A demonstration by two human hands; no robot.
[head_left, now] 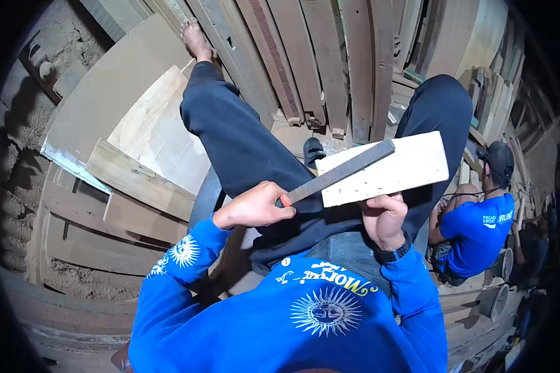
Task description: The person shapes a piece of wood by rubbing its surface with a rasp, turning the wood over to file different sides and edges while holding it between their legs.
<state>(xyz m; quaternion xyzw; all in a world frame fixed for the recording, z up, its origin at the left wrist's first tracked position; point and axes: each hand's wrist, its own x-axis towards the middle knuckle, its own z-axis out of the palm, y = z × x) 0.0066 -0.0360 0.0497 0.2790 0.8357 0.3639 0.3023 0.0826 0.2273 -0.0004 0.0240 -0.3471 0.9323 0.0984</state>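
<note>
W/ our left hand (260,205) closed round the orange end of a long dark-grey metal file (348,171) lying across a pale rectangular wood block (410,165) over our lap, our half-curled right hand (384,221) grips its near edge, prob. for steadiness.

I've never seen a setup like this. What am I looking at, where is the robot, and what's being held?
There is no robot here: these are a person's own bare hands. The single picture comes from a camera worn on the head, looking down past the chest to the legs. The left hand grips one end of a long dark bar, probably a file or rasp, which lies across a pale block. The right hand holds the block's near edge. Wooden planks lie beyond the legs, with more boards at the left. Another person in blue sits at the right.
</note>
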